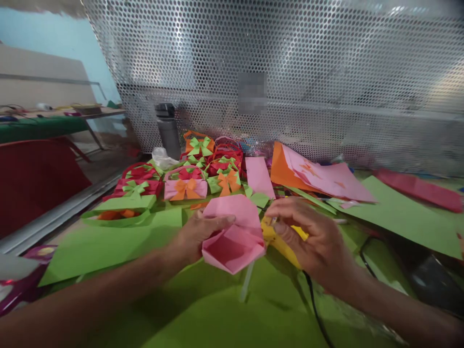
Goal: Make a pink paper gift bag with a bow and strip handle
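My left hand (203, 232) grips a folded pink paper pouch (234, 241) by its left side, with the thumb on the back flap. The pouch's mouth gapes towards me and its flap stands up. Close to its right side, my right hand (311, 232) is closed around a yellow glue gun (286, 249), thumb in front and fingers curled over the far side. Part of the gun is hidden by the hand. A black cord (313, 299) trails from it to the bottom edge. Below the pouch, a translucent glue stick (247, 282) shows.
Several small paper bags with bows (186, 188) stand behind the pouch. A grey bottle (168, 130) is at the back left, before a perforated metal panel (290, 58). Green sheets (409, 217) and pink sheets (319, 174) lie right; a green paper bag (119, 212) lies left.
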{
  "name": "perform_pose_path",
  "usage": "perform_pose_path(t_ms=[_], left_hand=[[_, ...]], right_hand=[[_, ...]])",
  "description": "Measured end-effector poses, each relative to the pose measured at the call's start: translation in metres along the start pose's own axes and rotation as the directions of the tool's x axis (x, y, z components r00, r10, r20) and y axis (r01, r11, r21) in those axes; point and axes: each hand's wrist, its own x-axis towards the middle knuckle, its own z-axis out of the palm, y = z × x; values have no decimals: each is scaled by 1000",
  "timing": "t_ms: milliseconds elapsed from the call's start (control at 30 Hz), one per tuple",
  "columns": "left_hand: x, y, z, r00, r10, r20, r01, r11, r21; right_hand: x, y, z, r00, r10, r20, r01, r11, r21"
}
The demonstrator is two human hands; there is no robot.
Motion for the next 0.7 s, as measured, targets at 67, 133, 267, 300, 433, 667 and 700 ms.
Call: perform_pose_path(t_ms=[67, 133, 267, 300, 433, 667, 700], left_hand=[[-1, 1, 1, 997, 26, -78, -22, 999, 48], [-2, 1, 2, 991, 87, -101, -75, 989, 125], [-6, -1, 3, 970, 210, -119, -183, 961, 207], [-7, -1, 3, 969, 220, -115, -193, 960, 203], [-9, 1, 6, 973, 203, -112, -185, 970, 158], [-10, 1, 10, 969, 198, -146, -181, 976, 119], [-11, 2, 10, 970, 200, -139, -185, 976, 116]], right_hand=[[-2, -4, -2, 994, -53, 101, 60, 996, -71], [-5, -7, 0, 976, -71, 208, 108, 979, -171], [-10, -7, 9, 944, -70, 321, 181, 927, -329], [-11, -6, 12, 941, -69, 330, 190, 917, -352], [-11, 2, 21, 945, -74, 318, 213, 877, -431], [-11, 7, 24, 952, -86, 295, 230, 837, -496], [-10, 6, 24, 953, -86, 290, 225, 841, -492]])
